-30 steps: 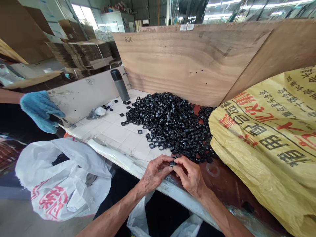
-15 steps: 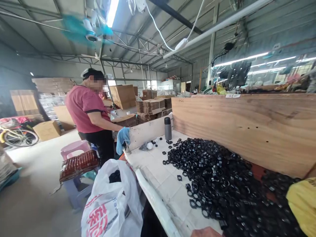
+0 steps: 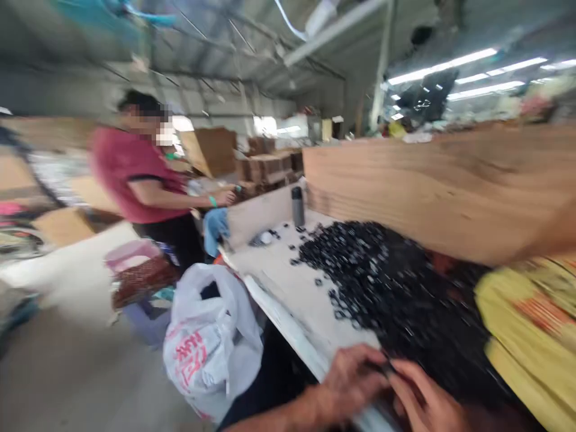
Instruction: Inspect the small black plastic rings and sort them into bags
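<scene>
A heap of glossy black ring-shaped parts (image 3: 387, 288) is piled on a white bench top (image 3: 288, 282), against a tall plywood board (image 3: 450, 192). Loose rings are scattered beyond the heap, toward a black-capped grey vacuum flask (image 3: 297, 207). The left hand (image 3: 351, 384) and right hand (image 3: 427, 399) are held close together at the near edge of the heap, with the fingers curled inward. A small dark object is indicated between them, but it cannot be confirmed as a ring because of motion blur, and no firm grip can be determined.

A white plastic carrier bag with red print (image 3: 211, 342) stands open below the bench edge, on the left. Dark contents are seen at its mouth but cannot be identified. A yellow woven sack with red print (image 3: 526, 336) is positioned to the right of the heap, and its contents are not shown. A blue cloth (image 3: 215, 231) is draped over the far end of the bench. Beyond it, a co-worker in a red short-sleeved shirt (image 3: 130, 174) stands with one arm extended.
</scene>
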The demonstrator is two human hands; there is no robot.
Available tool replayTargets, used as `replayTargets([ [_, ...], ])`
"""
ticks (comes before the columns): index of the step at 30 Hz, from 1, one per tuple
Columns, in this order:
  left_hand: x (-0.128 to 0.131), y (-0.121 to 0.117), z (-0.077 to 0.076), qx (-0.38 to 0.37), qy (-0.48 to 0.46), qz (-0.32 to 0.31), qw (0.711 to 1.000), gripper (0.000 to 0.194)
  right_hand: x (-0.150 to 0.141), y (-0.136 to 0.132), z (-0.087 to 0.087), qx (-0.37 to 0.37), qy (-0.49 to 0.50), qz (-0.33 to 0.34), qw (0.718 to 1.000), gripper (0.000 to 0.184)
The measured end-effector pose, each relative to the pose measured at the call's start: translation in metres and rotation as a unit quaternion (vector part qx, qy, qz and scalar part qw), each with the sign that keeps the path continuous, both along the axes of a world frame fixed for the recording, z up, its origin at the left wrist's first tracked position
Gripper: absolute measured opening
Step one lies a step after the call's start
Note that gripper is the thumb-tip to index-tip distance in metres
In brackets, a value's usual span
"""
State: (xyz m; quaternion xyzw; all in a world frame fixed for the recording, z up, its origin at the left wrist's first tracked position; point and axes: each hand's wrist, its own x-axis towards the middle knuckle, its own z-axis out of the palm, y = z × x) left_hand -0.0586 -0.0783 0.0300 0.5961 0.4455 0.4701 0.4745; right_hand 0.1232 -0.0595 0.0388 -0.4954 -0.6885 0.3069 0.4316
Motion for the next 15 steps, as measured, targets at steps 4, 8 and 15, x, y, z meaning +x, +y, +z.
replayTargets([
  [4,-0.001,-0.004,-0.001,0.185,0.081,-0.006,0.979,0.024,-0.004,-0.014,0.021,-0.167,0.083,0.082,0.979,0.022],
  [8,-0.012,-0.011,-0.012,0.278,0.153,-0.041,0.948,0.039,-0.01,-0.011,0.022,-0.271,0.15,0.115,0.944,0.021],
  [15,-0.012,-0.023,-0.03,0.324,0.215,-0.001,0.921,0.047,-0.008,-0.017,0.011,-0.329,0.168,0.138,0.919,0.027],
])
